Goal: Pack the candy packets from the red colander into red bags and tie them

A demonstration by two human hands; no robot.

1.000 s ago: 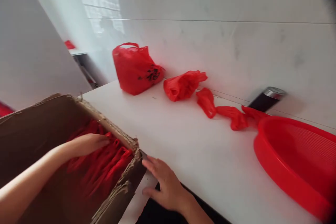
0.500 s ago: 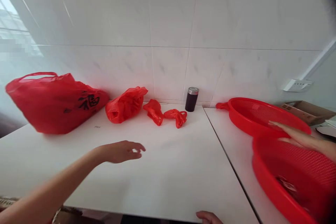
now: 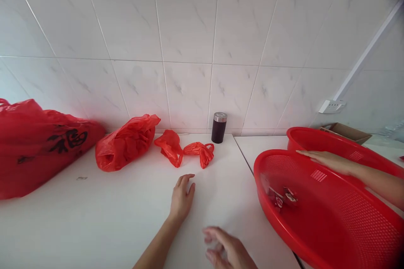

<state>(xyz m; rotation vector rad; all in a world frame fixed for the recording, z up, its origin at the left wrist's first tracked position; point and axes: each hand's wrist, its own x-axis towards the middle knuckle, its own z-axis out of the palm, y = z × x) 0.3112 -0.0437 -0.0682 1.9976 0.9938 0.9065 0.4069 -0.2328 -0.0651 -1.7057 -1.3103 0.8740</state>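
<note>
My left hand [image 3: 183,196] is over the white table, its fingers and thumb apart and nothing between them. Lower down and to the right is my right hand [image 3: 227,247], slightly blurred, with loosely curved fingers, a gap to the thumb and nothing held. To the right of both hands, a red plastic basket [image 3: 318,193] leans at a tilt, apart from them. A few small red wrapped packets [image 3: 285,197] lie inside it. Another person's hand [image 3: 325,160] rests at this basket's far rim. Beyond my left hand are two small crumpled red plastic bags, one knotted-looking [image 3: 202,154] and one flatter [image 3: 169,146].
A dark tumbler [image 3: 219,128] with a silver lid stands by the tiled wall. A bundled red bag [image 3: 126,145] and a large red bag with black lettering [image 3: 47,147] stand left. Behind the near basket are a second red basket [image 3: 341,145] and a cardboard box [image 3: 347,133].
The near basket has shifted left onto the nearer table with the other person's hand at its rim. My left hand has moved right, and my right hand has risen further into view.
</note>
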